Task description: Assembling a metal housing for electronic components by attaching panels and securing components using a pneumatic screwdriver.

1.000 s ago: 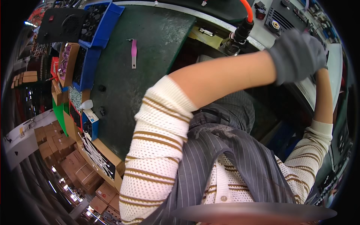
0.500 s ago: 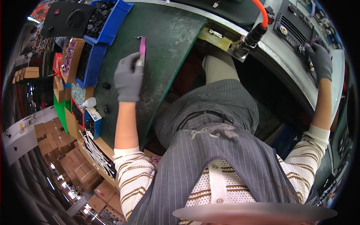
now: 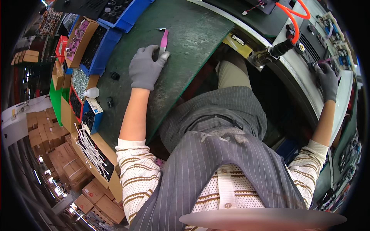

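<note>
My left hand (image 3: 147, 68), in a grey glove, is over the green work surface (image 3: 185, 42) with thumb and fingers apart. Its thumb tip lies at the lower end of a flat pink piece (image 3: 164, 38) with a thin bent metal end. My right hand (image 3: 328, 81), also gloved in grey, is at the far right with curled fingers, at the edge of a black slotted panel (image 3: 308, 48). A similar pink piece (image 3: 325, 61) shows at its fingertips; the grip itself is partly hidden.
Blue bins (image 3: 125, 19) of black parts and a cardboard box (image 3: 85, 44) of pink pieces line the left. Two black knobs (image 3: 114, 75) and a white bottle (image 3: 91, 92) stand near them. An orange hose (image 3: 295, 27) runs to a black-handled tool (image 3: 283, 47) at the metal table edge.
The whole view has turned, shifting the table and bins. My left thumb is now spread further from its fingers beside the pink piece. My right hand sits lower in the picture by the black panel.
</note>
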Available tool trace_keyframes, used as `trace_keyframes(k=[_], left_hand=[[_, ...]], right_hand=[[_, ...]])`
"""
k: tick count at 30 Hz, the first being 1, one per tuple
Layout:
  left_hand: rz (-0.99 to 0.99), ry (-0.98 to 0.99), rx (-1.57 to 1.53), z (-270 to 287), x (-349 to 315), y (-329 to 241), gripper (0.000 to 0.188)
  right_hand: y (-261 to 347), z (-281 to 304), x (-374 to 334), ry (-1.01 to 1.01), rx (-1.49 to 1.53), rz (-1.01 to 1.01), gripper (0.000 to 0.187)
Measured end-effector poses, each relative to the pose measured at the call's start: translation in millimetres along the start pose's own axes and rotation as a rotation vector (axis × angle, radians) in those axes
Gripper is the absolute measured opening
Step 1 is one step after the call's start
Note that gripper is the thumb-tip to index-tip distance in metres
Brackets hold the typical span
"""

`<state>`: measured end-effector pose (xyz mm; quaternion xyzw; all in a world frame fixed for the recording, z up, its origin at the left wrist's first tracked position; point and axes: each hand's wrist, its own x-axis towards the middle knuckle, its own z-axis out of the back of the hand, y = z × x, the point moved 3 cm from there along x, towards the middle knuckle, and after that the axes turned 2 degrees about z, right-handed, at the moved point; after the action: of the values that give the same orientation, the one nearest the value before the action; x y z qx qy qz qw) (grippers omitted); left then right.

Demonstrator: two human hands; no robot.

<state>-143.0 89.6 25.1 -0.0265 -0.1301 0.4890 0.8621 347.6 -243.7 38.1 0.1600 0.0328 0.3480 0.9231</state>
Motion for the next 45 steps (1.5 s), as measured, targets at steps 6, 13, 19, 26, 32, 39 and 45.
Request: trace_keyframes(k=[6,13,19,26,32,39,45], left_hand=[[0.126,0.085,-0.125,2,8,11,0.023],[0.226,0.002,-0.145,22,15,68,0.026],[0.145,-0.31,0.049,61,51,115,0.036],[0.225,-0.408,0.488,123,145,210,0.042],[0.272,0.045,0.093,108,199,270,0.04],[0.156,0.079,0.217,103,202,283,0.048],[0.263,0.119,0.051,118,191,278,0.052]], right_hand=[[-16,-11,5,0.03,-0.001,-0.021,0.047],[-61,-28,-13,-0.192,0.372,-0.06,0.037],[-91,-42,-20,-0.254,0.809,-0.265,0.032],[-97,-32,-30,-0.321,0.835,-0.314,0.036],[-82,-26,-46,-0.42,0.938,-0.384,0.037],[-74,-19,-57,-0.42,0.929,-0.458,0.038],[-73,-22,-65,-0.379,0.921,-0.459,0.041]])
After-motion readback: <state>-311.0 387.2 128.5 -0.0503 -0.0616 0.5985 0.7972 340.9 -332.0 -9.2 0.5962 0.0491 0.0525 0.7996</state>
